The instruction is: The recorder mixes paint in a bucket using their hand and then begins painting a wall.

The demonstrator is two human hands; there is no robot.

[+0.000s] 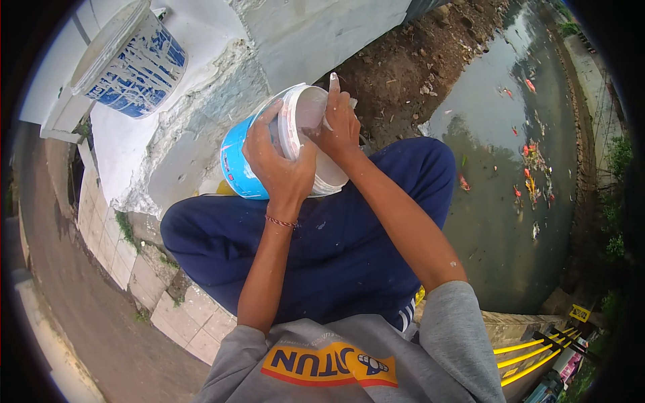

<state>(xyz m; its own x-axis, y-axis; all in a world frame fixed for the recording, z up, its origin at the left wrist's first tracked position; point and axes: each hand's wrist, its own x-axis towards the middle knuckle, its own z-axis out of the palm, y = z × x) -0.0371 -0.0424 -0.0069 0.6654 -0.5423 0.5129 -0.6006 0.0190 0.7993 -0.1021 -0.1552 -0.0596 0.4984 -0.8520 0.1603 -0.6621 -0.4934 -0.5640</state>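
Observation:
A blue paint bucket [236, 163] with a white rim lies tilted above my lap, its mouth turned to the right. My left hand [281, 156] is closed on it, the fingers spread along its upper side near the rim and the thumb toward the mouth. At the mouth, my right hand [338, 129] grips the edge with its index finger stretched upward. White paint coats that fingertip and spots the hand. The bucket's inside looks greyish white; how much it holds is hard to see.
A paint-streaked white and blue bucket [142, 70] stands on the white ledge [127, 148] at upper left. Murky water [497, 221] with orange and white fish lies below on the right. Yellow railings [531, 356] are at lower right, and a road [74, 269] runs along the left.

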